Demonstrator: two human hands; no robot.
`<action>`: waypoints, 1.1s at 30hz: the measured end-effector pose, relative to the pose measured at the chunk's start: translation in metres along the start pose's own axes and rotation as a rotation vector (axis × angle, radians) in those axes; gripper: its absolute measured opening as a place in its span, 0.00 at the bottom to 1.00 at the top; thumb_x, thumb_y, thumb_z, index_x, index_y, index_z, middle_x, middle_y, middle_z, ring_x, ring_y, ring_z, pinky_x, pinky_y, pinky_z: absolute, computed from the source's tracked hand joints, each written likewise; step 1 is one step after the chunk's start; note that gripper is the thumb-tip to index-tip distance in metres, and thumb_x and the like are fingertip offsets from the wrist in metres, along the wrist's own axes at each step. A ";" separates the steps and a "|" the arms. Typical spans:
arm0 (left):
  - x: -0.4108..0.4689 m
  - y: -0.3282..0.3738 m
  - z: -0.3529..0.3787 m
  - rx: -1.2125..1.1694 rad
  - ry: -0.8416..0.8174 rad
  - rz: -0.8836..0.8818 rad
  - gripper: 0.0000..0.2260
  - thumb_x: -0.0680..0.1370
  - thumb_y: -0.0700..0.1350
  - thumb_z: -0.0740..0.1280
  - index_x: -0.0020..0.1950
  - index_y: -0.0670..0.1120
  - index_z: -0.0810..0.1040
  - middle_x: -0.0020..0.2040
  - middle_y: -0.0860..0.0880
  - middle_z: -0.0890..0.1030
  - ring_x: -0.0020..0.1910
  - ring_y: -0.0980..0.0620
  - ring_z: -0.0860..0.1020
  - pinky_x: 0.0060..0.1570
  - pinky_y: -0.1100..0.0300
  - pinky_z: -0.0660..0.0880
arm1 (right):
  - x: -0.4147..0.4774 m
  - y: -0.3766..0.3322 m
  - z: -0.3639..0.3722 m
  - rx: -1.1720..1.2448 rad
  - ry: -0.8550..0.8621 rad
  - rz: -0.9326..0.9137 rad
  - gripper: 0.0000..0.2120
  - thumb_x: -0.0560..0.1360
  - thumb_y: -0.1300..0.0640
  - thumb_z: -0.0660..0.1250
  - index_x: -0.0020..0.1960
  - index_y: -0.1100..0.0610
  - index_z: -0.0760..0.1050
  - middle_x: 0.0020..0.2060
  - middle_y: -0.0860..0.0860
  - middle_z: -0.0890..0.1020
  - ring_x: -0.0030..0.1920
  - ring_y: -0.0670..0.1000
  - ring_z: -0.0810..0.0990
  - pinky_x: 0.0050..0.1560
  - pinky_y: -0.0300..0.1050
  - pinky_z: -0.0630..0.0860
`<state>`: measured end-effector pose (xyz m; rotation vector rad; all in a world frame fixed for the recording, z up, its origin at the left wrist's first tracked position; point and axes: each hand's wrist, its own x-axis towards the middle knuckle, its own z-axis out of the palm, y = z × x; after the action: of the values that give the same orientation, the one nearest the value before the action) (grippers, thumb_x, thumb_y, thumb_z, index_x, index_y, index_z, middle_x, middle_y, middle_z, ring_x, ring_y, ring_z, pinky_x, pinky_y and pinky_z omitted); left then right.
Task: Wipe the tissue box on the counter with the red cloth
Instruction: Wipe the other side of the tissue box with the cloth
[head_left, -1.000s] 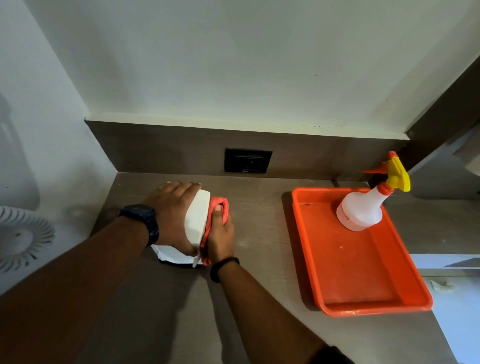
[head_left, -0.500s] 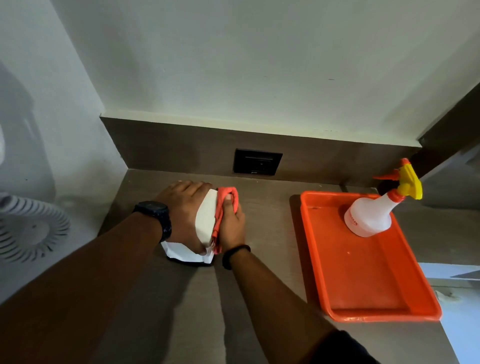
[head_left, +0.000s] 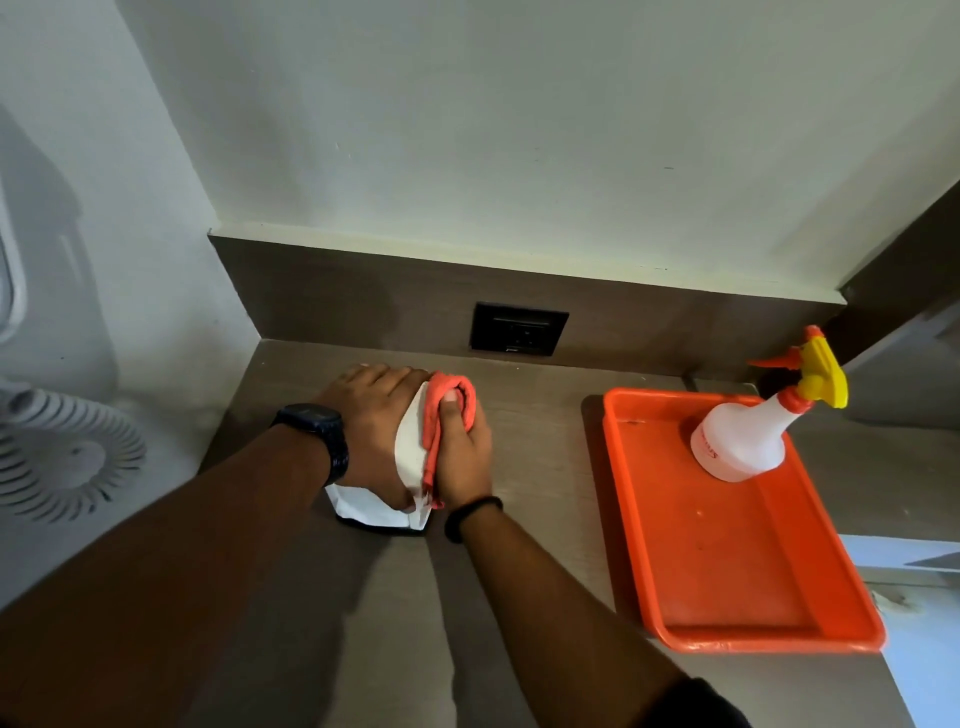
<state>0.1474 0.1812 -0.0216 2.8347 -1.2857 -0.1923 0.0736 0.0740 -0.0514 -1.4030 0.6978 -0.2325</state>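
Observation:
A white tissue box (head_left: 408, 452) stands on the brown counter (head_left: 535, 467) near the back left corner. My left hand (head_left: 374, 431) lies over its top and left side and holds it in place. My right hand (head_left: 462, 447) presses a bunched red cloth (head_left: 441, 410) against the box's right face, thumb on top of the cloth. Most of the box is hidden under both hands; only a strip of its top and its near lower end show.
An orange tray (head_left: 743, 566) lies to the right with a white spray bottle (head_left: 748, 436), yellow and orange trigger, standing in its far end. A dark wall socket (head_left: 518, 328) sits in the backsplash. A white fan grille (head_left: 57, 457) is at the left.
The red cloth and my right hand have slid a little toward the far end of the box. My left hand keeps its hold. The camera has tilted slightly.

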 end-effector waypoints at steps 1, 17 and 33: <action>0.000 0.000 -0.001 0.001 -0.005 -0.026 0.55 0.48 0.73 0.69 0.70 0.50 0.61 0.66 0.51 0.73 0.63 0.48 0.71 0.67 0.51 0.66 | 0.003 -0.001 -0.002 0.002 0.003 0.050 0.22 0.79 0.44 0.59 0.62 0.58 0.78 0.57 0.58 0.84 0.60 0.57 0.81 0.65 0.55 0.76; 0.001 -0.002 0.003 0.013 -0.003 -0.015 0.57 0.48 0.74 0.66 0.71 0.47 0.62 0.68 0.49 0.72 0.65 0.47 0.70 0.68 0.50 0.65 | -0.007 -0.007 0.000 -0.013 0.039 0.066 0.22 0.75 0.43 0.61 0.62 0.54 0.79 0.57 0.55 0.84 0.59 0.55 0.81 0.65 0.59 0.75; 0.014 0.041 -0.026 -0.142 0.079 -0.079 0.62 0.50 0.84 0.58 0.73 0.44 0.63 0.71 0.44 0.68 0.70 0.42 0.65 0.69 0.47 0.63 | 0.003 -0.051 -0.107 0.282 0.109 0.071 0.11 0.81 0.59 0.61 0.42 0.57 0.79 0.39 0.55 0.83 0.41 0.51 0.81 0.46 0.44 0.77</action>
<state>0.1287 0.1431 0.0062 2.7456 -1.0995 -0.1636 0.0273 -0.0244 -0.0051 -1.1011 0.7713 -0.3394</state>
